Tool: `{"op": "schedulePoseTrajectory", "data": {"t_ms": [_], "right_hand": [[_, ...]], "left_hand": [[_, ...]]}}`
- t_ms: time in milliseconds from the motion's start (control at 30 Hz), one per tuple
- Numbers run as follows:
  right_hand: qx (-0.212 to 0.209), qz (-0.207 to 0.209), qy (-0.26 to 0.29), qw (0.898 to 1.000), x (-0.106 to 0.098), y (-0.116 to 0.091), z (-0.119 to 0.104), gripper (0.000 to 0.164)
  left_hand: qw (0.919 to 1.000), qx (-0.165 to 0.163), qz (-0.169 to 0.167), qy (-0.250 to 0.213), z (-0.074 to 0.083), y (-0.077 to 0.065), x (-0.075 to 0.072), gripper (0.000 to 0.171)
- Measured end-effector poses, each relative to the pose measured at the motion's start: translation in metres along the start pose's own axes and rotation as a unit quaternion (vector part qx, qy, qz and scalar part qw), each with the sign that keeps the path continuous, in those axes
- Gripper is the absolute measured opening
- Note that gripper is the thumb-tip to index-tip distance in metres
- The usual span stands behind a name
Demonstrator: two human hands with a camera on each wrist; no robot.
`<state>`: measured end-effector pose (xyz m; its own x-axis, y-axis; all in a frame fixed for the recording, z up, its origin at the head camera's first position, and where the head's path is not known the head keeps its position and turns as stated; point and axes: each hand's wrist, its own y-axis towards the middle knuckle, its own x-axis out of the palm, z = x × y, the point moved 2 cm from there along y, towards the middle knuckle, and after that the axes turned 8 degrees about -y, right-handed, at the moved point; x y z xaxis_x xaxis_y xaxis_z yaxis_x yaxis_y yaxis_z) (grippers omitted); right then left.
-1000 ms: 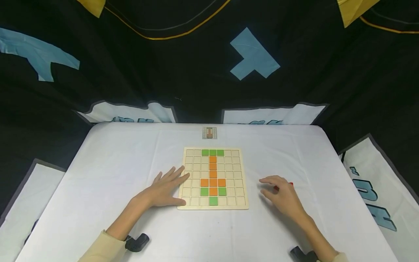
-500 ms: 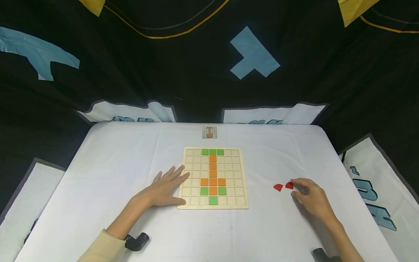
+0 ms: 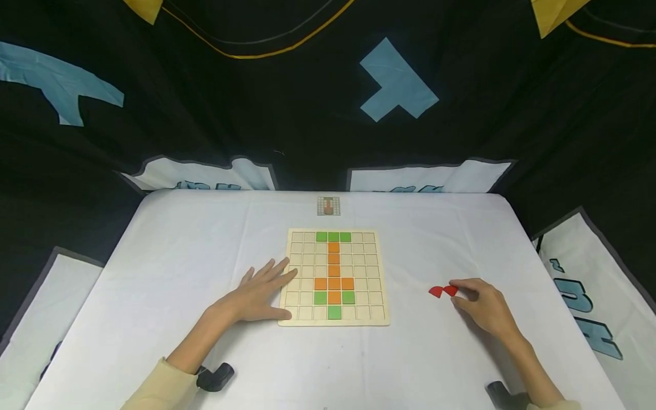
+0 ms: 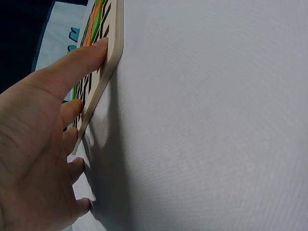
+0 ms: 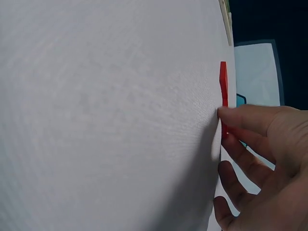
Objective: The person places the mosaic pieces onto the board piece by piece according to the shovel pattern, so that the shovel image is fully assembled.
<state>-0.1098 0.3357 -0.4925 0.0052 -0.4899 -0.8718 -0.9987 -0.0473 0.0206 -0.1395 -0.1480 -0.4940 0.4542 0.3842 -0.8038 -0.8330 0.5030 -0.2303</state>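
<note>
A square wooden grid board point(image 3: 369, 273) lies on the white table, with green tiles point(image 3: 333, 236) and orange tiles point(image 3: 334, 270) set in its cells. My left hand point(image 3: 256, 297) rests along its left edge, fingers spread and straight. In the left wrist view the thumb point(image 4: 79, 62) presses on the board's corner. Right of the board lie two red quarter-round pieces. My right hand point(image 3: 484, 307) pinches the right-hand red piece point(image 3: 450, 290) between thumb and index finger. The other red piece point(image 3: 435, 292) sits just left of it, their tips touching or nearly so.
A small printed pattern card point(image 3: 328, 206) lies behind the board. Black cloth with blue and yellow patches point(image 3: 400, 80) hangs beyond the white table point(image 3: 230, 228). A dark wrist camera point(image 3: 215, 377) sits by the left sleeve.
My right hand has moved right from beside the board, uncovering both red pieces, then shifted slightly left, bringing the right-hand piece up against the other. The left hand stays put.
</note>
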Motion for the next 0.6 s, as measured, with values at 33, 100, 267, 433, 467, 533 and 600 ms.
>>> {"op": "schedulePoseTrajectory", "data": {"t_ms": [33,100,267,433,467,533,600], "right_hand": [[0.000,-0.001,-0.001,1.000,0.000,0.000,0.000,0.035],[0.000,-0.006,0.000,1.000,0.001,0.001,-0.001,0.035],[0.005,-0.030,0.008,0.999,0.002,0.002,-0.004,0.038],[-0.010,-0.062,0.022,0.998,0.003,0.004,-0.009,0.041],[-0.015,-0.068,0.025,0.997,0.003,0.004,-0.010,0.042],[-0.024,-0.078,0.032,0.996,0.002,0.005,-0.011,0.042],[-0.031,-0.087,0.039,0.995,0.002,0.006,-0.012,0.042]], "left_hand": [[1.0000,0.000,0.000,-0.001,0.000,0.000,0.000,0.093],[1.0000,-0.002,0.000,-0.001,0.000,0.000,-0.001,0.093],[1.0000,-0.003,-0.001,-0.001,0.000,0.000,-0.001,0.093],[1.0000,-0.003,-0.001,-0.003,0.001,0.000,-0.001,0.092],[1.0000,-0.002,-0.001,-0.004,0.001,-0.001,-0.001,0.092],[1.0000,-0.002,-0.001,-0.005,0.001,-0.001,-0.001,0.092],[1.0000,-0.001,-0.001,-0.006,0.001,-0.001,-0.001,0.092]]}}
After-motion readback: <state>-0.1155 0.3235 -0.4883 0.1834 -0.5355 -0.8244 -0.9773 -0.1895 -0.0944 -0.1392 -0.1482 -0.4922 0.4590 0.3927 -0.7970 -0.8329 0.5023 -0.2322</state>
